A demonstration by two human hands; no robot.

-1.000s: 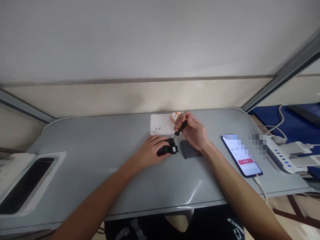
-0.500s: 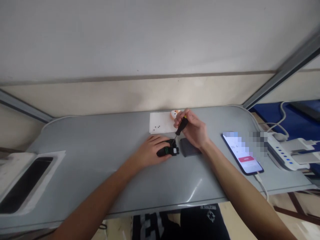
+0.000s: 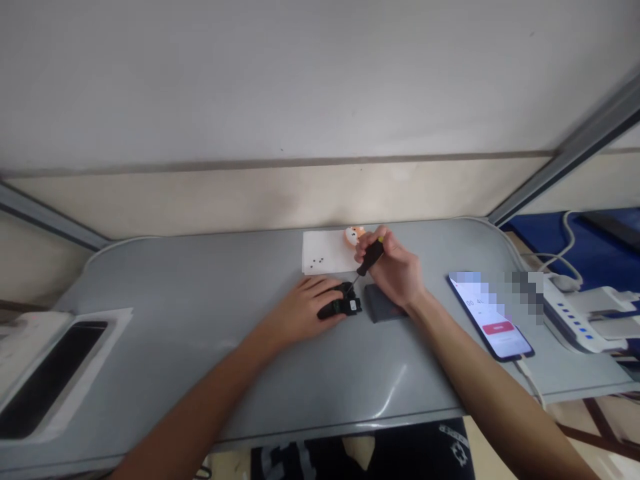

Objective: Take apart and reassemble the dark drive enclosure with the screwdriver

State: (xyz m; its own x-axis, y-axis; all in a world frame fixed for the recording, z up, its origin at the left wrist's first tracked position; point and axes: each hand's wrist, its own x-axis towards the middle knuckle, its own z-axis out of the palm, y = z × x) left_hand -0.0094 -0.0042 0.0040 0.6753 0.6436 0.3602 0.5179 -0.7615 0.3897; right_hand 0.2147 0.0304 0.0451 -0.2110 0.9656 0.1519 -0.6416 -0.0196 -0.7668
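At frame centre, left hand [image 3: 300,312] fingers clasped the black device [image 3: 345,307], right hand [image 3: 400,270] fingers gripped the screwdriver [image 3: 371,259], tip still there (same spot worked).

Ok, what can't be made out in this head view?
Head view throughout:
Screwdriver tip: too small to see what it touches.
Black device: partly covered by the left hand.
Dark flat case: partly behind the right hand.
Dark specks on the white paper: too small to identify.
Smartphone screen: partly pixelated.
Black slab: cut by left edge.
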